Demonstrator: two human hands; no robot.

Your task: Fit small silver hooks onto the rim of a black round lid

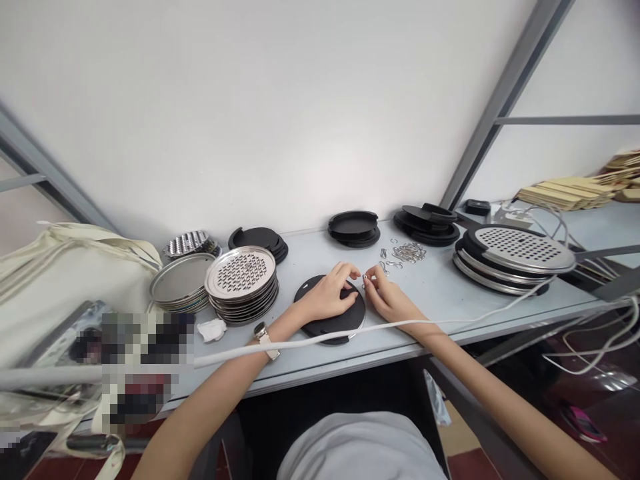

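Two hands met over a black disc (327,313) lying flat near the front edge of the counter (450,293). Far left of the disc lay a cloth bag (60,267). Nearer, still left of the disc, stood a stack of plain metal trays (177,283), then a taller stack of perforated metal plates (243,280), with a crumpled white scrap (213,329) in front. Behind the disc to the left sat a pile of black lids (260,240).

The left hand (327,297) rested on the disc, fingers curled and pressing its top. The right hand (385,293) sat at the disc's right edge, fingers pinched shut on a small metal clip (366,277) that touched the disc's rim. A white cable (310,341) crossed both wrists just in front of the disc.

Behind the disc to the right lay loose clips (407,252) and two more piles of black lids (354,228) (427,223). Far right of the disc stood assembled discs (510,257) topped with a perforated plate.
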